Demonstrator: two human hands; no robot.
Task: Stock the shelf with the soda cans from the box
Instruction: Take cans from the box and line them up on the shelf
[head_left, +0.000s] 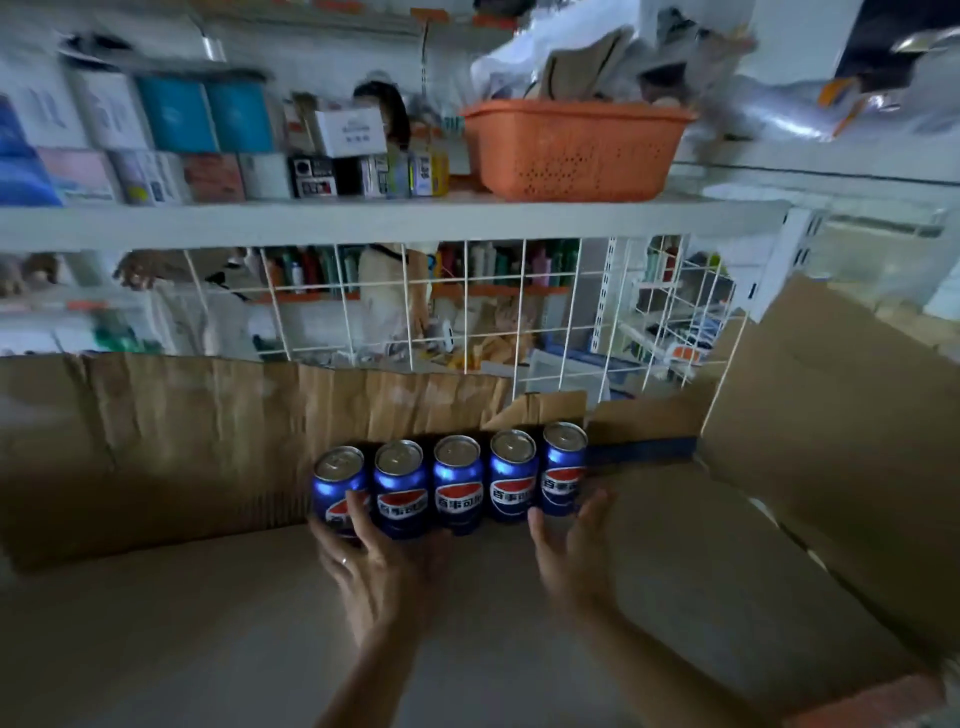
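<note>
Hiding leftmost can: left hand

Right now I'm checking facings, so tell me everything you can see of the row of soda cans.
The row of soda cans is five blue metal-looking cans with silver tops and red-white-blue logos facing the camera. They stand upright, side by side, on a cardboard-lined shelf in front of a creased cardboard sheet. The left hand touches the leftmost can; the right hand is open beside the rightmost.
</note>
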